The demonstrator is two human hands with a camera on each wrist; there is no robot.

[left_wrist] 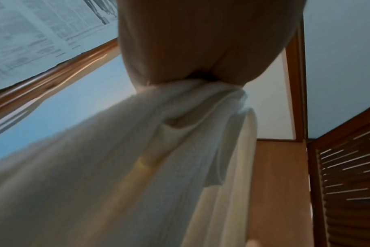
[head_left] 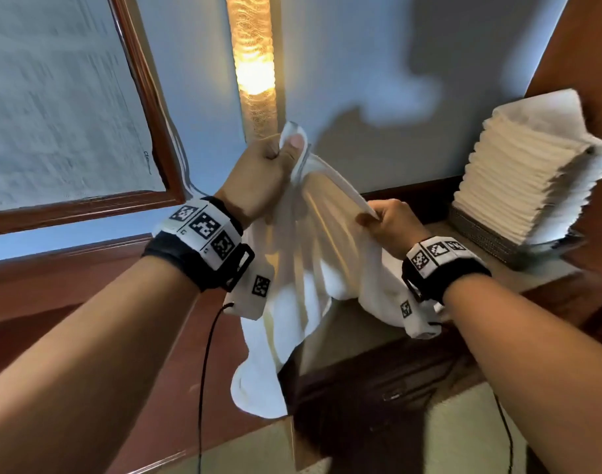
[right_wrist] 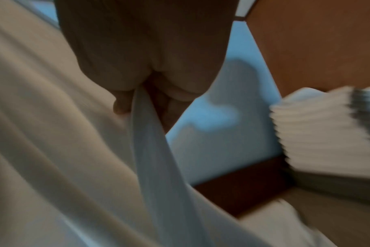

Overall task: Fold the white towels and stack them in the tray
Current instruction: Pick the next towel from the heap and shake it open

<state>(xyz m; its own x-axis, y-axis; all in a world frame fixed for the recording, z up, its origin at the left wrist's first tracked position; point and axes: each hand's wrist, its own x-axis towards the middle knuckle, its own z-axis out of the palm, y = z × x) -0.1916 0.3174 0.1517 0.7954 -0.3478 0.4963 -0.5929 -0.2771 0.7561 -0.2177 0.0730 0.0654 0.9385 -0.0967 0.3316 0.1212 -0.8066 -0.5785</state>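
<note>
The white towel point(head_left: 292, 268) is held up in the air to the left of the tray point(head_left: 480, 234), its long axis running downward from a raised corner, with the loose end hanging lowest. That upper corner is gripped by the left hand point(head_left: 265, 172), fingers curled tight and thumb pressed on the cloth. The upper edge slopes down toward the tray and is pinched by the right hand point(head_left: 391, 224), closed on the hem. A tall stack of folded towels point(head_left: 532, 172) is seen in the tray.
</note>
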